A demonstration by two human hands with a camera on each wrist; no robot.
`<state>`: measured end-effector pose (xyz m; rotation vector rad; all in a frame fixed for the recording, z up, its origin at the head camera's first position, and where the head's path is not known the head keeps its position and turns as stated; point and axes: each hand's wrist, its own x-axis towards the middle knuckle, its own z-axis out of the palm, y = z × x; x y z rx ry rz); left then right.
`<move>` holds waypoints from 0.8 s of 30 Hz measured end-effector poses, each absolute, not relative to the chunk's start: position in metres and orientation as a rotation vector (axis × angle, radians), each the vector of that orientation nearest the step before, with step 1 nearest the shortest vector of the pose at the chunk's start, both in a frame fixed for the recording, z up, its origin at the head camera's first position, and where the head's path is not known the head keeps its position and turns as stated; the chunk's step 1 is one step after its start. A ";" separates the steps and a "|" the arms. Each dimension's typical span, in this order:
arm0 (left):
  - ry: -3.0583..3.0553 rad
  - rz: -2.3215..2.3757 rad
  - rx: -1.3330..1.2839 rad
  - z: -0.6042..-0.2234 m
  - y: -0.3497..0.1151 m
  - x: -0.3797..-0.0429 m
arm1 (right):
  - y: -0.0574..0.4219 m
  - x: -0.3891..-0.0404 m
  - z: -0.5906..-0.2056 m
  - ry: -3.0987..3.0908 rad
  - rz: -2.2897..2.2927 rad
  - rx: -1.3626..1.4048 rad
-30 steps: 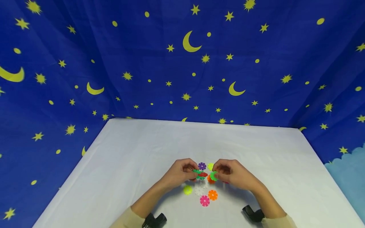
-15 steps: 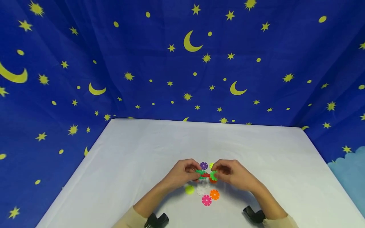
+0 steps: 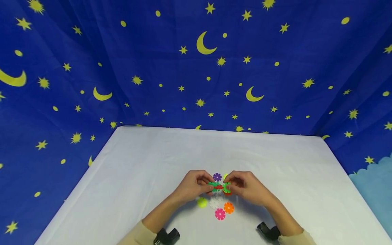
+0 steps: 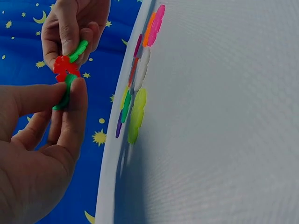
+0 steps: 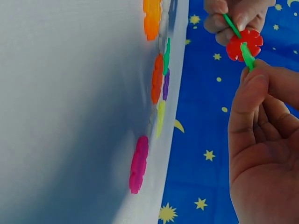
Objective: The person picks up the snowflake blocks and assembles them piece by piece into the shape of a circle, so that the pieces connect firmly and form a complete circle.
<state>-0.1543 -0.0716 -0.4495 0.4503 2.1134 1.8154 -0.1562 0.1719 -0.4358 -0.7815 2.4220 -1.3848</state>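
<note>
Your left hand (image 3: 197,183) pinches a dark-green disc (image 3: 214,184) left of the red slotted disc (image 5: 252,40), your right hand (image 3: 245,184) a light-green disc (image 4: 79,51) opposite. Likely joining; next push needs slots aligned.

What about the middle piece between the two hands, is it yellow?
No, in the right wrist view the middle piece between the left hand and right hand is red.

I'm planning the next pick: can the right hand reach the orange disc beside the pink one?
Probably not yet: the right hand pinches a bright green disc, though the orange disc looks close and uncovered.
</note>
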 end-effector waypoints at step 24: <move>2.075 1.917 0.494 -0.439 -0.075 -0.150 | 0.162 -0.146 -0.424 2.473 -1.421 -0.783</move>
